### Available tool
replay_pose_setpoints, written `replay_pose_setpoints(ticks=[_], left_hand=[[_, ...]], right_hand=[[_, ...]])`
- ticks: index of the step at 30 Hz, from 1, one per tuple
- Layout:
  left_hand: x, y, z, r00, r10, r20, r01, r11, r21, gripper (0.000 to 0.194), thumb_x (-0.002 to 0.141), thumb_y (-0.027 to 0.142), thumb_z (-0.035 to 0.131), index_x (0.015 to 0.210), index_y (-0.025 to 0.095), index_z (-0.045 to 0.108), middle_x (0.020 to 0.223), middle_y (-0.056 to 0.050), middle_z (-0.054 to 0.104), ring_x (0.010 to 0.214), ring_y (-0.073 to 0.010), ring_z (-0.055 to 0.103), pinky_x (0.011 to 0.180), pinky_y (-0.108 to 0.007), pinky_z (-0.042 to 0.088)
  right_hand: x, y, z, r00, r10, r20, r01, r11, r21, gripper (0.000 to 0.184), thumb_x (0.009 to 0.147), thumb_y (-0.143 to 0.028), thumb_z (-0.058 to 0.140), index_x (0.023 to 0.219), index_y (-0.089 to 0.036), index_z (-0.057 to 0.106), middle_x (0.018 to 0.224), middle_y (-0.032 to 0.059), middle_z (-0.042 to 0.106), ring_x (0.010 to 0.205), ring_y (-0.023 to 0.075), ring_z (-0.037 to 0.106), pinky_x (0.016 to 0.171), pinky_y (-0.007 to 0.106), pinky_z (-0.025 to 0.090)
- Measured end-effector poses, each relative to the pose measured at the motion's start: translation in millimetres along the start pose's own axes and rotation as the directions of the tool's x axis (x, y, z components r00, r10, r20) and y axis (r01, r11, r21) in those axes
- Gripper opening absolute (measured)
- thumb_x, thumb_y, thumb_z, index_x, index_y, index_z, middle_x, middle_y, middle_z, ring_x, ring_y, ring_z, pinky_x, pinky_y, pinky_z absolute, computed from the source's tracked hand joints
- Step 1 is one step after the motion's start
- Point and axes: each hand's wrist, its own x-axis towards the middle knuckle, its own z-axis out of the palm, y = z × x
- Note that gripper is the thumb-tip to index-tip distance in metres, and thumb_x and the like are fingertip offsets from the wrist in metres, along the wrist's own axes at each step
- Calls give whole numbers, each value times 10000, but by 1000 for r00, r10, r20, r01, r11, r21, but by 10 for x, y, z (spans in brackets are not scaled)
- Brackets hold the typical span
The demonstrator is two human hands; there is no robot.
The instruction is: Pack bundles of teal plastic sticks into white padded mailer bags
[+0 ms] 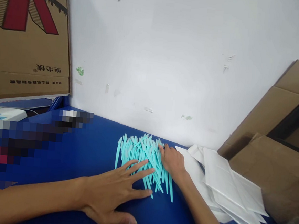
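Messing with loose sticks (150,155), lower centre: left hand (116,190) splayed, right hand (174,161) curled, can't tell if gripping. Needs light fingers, tbh.

The slim turquoise sticks (150,153) under the hands are looking like smooth plastic with a soft sheen. Beyond the hands, the white wall (153,64) is showing a satin, scuffed finish. Right of the right hand, white sheets (227,176) are appearing papery and faintly glossy, beside matt brown cardboard (269,173).
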Motion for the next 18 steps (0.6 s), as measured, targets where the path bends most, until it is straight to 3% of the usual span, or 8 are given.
replay_pose_setpoints(ticks=[10, 18], left_hand=[[7, -69, -5, 999, 0, -48, 5, 995, 97, 605, 934, 511, 504, 1485, 273, 428, 1621, -94, 221, 1475, -417, 166, 1168, -638, 220], [-15, -181, 23, 993, -79, -86, 88, 992, 96, 557, 977, 483, 441, 1510, 348, 357, 1628, -66, 213, 1481, -398, 173, 1168, -634, 211]], right_hand=[[-2, -3, -12, 1000, 3, 14, -3, 1000, 5, 557, 1035, -500, 198, 1133, -143, 614, 1018, 170, 703, 939, 302, 694, 782, 381, 477], [-13, -4, -14, 1000, -7, 11, 7, 1000, 1, 544, 1038, -486, 204, 1142, -141, 613, 1022, 168, 704, 937, 303, 694, 777, 376, 478]])
